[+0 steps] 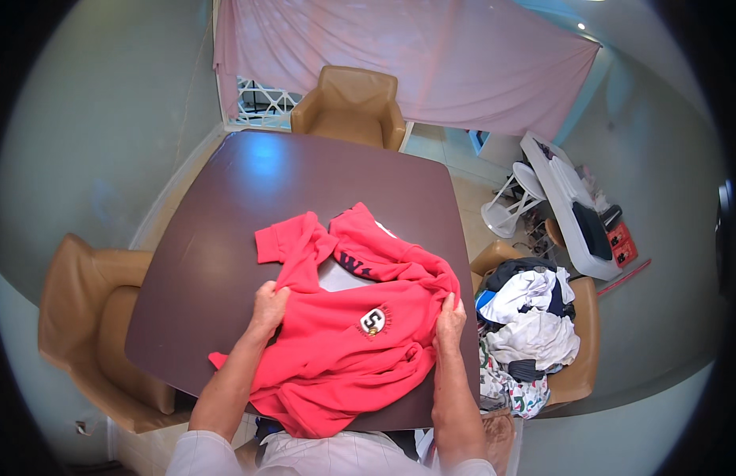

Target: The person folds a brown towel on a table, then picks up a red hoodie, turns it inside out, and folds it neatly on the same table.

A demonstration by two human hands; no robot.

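A red sweatshirt with a round white chest badge and dark lettering lies rumpled across the near part of the brown table. Its lower folds hang over the front edge toward me. My left hand is closed on the cloth at the left side, below a sleeve that stretches out on the tabletop. On the other side, my right hand grips the right edge of the sweatshirt near the table's right rim. Between the upper folds a pale grey patch shows. The fingertips of both hands are partly hidden by fabric.
A pile of mixed clothes fills a tan chair at the right. Tan armchairs stand at the left and at the far side. A white stool and a white counter are at the far right, beyond the table.
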